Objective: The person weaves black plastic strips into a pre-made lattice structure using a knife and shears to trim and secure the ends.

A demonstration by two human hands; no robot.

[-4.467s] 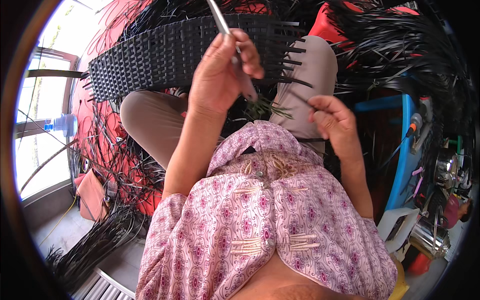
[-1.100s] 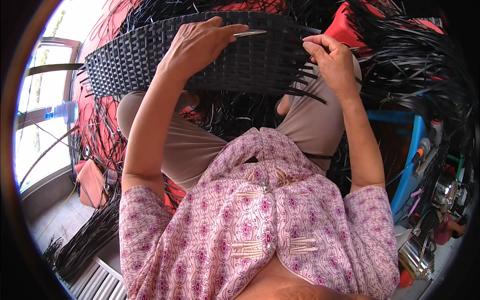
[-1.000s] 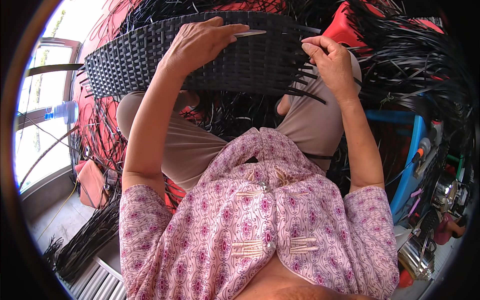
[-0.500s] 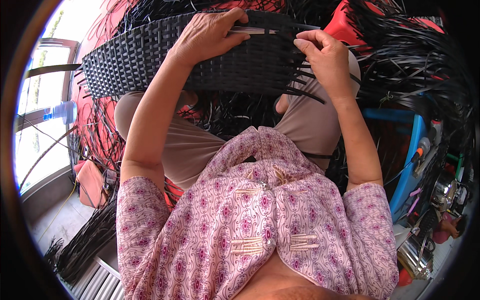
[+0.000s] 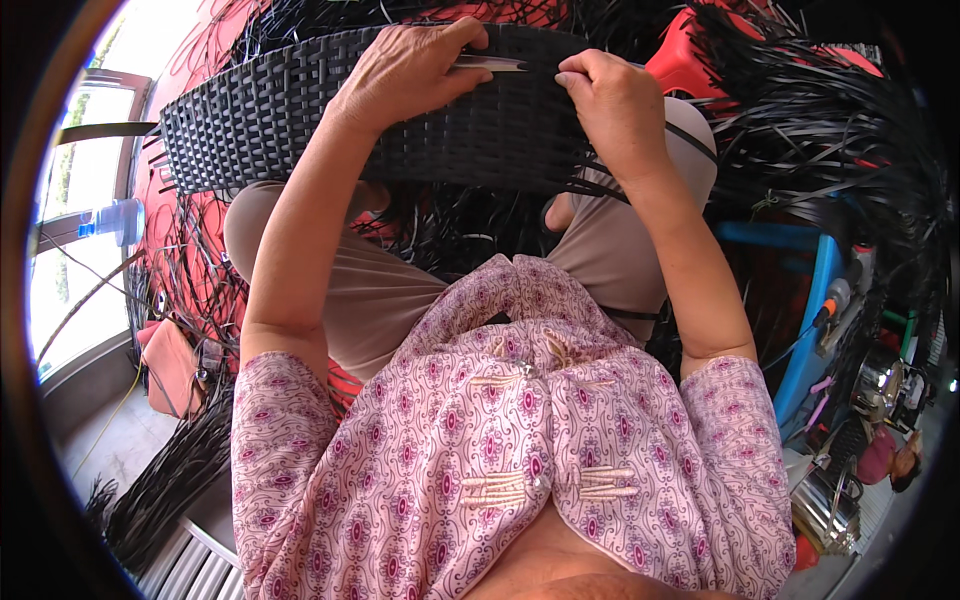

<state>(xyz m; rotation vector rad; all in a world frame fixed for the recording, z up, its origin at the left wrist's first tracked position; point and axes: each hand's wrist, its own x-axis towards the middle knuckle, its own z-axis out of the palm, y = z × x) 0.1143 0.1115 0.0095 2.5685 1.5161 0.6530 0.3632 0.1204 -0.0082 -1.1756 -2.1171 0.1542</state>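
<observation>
We observe a black woven panel (image 5: 255, 120) extending crosswise before the bent legs (image 5: 625, 255). Over it, the left hand (image 5: 408, 78) grasps a pointed metallic tool (image 5: 497, 64); the right hand's (image 5: 622, 115) fingers pinch together at the panel's right portion, though we cannot tell what they hold.

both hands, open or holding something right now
Left hand: closed on a pointed metal tool.
Right hand: pinched closed at the woven panel; held item, if any, hidden.

Room btwn forearms (image 5: 306, 215), but panel (image 5: 265, 118) (woven, blk) blocks fwd.
</observation>
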